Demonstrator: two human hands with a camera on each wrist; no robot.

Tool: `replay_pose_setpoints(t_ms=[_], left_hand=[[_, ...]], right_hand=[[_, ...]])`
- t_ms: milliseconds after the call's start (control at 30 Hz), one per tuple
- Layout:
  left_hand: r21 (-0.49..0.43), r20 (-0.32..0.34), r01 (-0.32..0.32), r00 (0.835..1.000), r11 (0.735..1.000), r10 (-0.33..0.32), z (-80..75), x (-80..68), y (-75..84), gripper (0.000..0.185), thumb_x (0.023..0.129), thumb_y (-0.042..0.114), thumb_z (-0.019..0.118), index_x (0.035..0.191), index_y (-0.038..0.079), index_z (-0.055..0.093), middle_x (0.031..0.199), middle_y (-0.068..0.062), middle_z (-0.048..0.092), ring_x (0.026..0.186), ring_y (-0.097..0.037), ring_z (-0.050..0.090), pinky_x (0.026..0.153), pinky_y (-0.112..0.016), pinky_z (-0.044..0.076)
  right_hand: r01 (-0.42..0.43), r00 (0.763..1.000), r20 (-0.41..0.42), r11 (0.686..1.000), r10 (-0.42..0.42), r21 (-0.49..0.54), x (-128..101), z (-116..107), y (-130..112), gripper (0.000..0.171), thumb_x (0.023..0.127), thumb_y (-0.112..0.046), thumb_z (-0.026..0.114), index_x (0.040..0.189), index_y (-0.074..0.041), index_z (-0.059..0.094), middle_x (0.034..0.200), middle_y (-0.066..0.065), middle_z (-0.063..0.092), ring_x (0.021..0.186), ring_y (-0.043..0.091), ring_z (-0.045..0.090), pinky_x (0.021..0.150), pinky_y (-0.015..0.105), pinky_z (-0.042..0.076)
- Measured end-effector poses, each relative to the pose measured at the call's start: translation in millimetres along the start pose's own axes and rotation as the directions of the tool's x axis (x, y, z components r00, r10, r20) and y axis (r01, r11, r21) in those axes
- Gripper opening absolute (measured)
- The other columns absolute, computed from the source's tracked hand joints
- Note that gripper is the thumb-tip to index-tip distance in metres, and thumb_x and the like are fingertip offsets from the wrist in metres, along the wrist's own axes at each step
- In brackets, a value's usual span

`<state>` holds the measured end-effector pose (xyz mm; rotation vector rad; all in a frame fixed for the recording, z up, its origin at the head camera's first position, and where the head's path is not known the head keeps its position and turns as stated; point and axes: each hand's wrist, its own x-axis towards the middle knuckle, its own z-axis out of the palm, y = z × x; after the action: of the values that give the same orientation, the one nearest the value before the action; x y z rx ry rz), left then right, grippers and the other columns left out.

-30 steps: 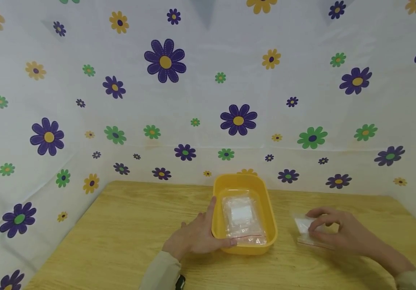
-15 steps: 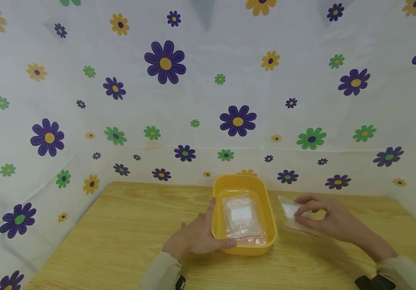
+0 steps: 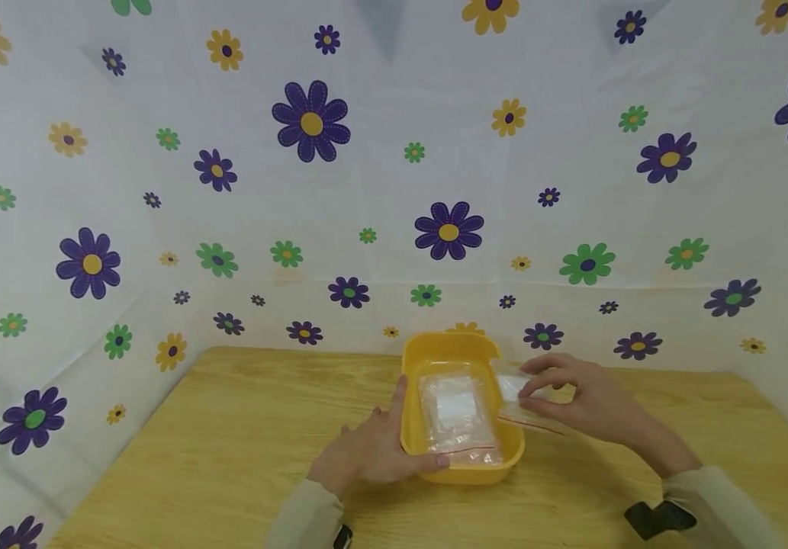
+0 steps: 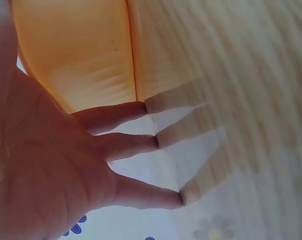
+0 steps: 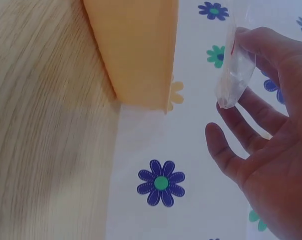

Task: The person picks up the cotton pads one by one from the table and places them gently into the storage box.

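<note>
The left hand lies flat on the bench at the tub's eight o'clock side, fingers straight and relaxed against the yellow wall, thumb up along its left rim; its grip is released and holds nothing. Inside the tub lies a clear bag with a white square in it. At the tub's three o'clock, the right hand pinches a second bag between thumb and fingertips, holding it tilted just above the right rim, off the bench. Beyond, at twelve o'clock, hangs the flowered sheet.
</note>
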<state>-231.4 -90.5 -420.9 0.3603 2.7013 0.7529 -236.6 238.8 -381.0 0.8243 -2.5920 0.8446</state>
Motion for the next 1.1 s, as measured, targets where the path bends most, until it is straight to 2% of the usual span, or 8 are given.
replay_pose_setpoints(t_ms=[233,367,533,833,933,1100], left_hand=[[0.042,0.002,0.024,1.000,0.999,-0.024,0.6,-0.5,1.0,0.133,0.071,0.092,0.059,0.165,0.027,-0.009,0.159,-0.021,0.044,0.145,-0.043,0.045,0.109,-0.083,0.028],[0.052,0.008,0.026,1.000,0.998,-0.027,0.2,0.2,0.5,0.132,0.071,0.093,0.057,0.165,0.027,-0.009,0.159,-0.021,0.044,0.145,-0.043,0.045,0.108,-0.083,0.029],[0.057,0.015,0.023,1.000,0.998,-0.024,0.3,1.0,-0.2,0.133,0.071,0.094,0.056,0.165,0.028,-0.009,0.159,-0.020,0.045,0.145,-0.043,0.045,0.109,-0.083,0.028],[0.067,0.015,0.024,1.000,0.997,-0.025,1.7,0.5,-1.1,0.132,0.071,0.094,0.054,0.165,0.027,-0.009,0.158,-0.020,0.046,0.147,-0.043,0.042,0.109,-0.083,0.028],[0.074,0.012,0.023,1.000,0.997,-0.024,1.3,0.3,-0.7,0.132,0.071,0.094,0.055,0.165,0.028,-0.009,0.158,-0.020,0.046,0.147,-0.043,0.043,0.108,-0.083,0.028],[0.077,0.006,0.014,1.000,0.997,-0.014,0.8,-0.7,0.2,0.132,0.072,0.093,0.055,0.165,0.027,-0.009,0.157,-0.021,0.048,0.146,-0.044,0.044,0.106,-0.085,0.028]], right_hand=[[0.028,0.996,0.079,0.998,-0.032,0.054,13.9,13.6,-9.3,0.014,0.087,-0.023,0.083,0.092,-0.035,0.078,0.118,0.002,0.072,0.108,0.027,0.065,0.082,0.030,0.059],[0.022,0.991,0.128,0.998,-0.029,0.058,21.5,23.4,-14.7,0.012,0.087,-0.026,0.082,0.092,-0.036,0.078,0.119,0.001,0.072,0.110,0.026,0.064,0.087,0.031,0.059],[0.027,0.985,0.172,0.999,-0.033,0.039,29.4,35.3,-18.9,0.009,0.088,-0.027,0.081,0.092,-0.035,0.079,0.120,0.002,0.071,0.112,0.025,0.063,0.090,0.034,0.057],[0.049,0.978,0.202,0.999,-0.051,0.010,37.4,53.1,-21.9,0.004,0.089,-0.029,0.080,0.092,-0.031,0.079,0.120,0.001,0.071,0.114,0.025,0.062,0.099,0.053,0.055],[0.046,0.969,0.242,0.999,-0.043,-0.008,40.0,58.4,-24.2,0.003,0.091,-0.032,0.078,0.093,-0.030,0.080,0.120,0.001,0.071,0.113,0.025,0.061,0.100,0.054,0.054],[0.092,0.952,0.298,0.994,-0.070,-0.061,45.1,66.5,-27.8,0.005,0.093,-0.029,0.076,0.094,-0.027,0.080,0.117,0.002,0.071,0.111,0.025,0.061,0.099,0.051,0.055]])
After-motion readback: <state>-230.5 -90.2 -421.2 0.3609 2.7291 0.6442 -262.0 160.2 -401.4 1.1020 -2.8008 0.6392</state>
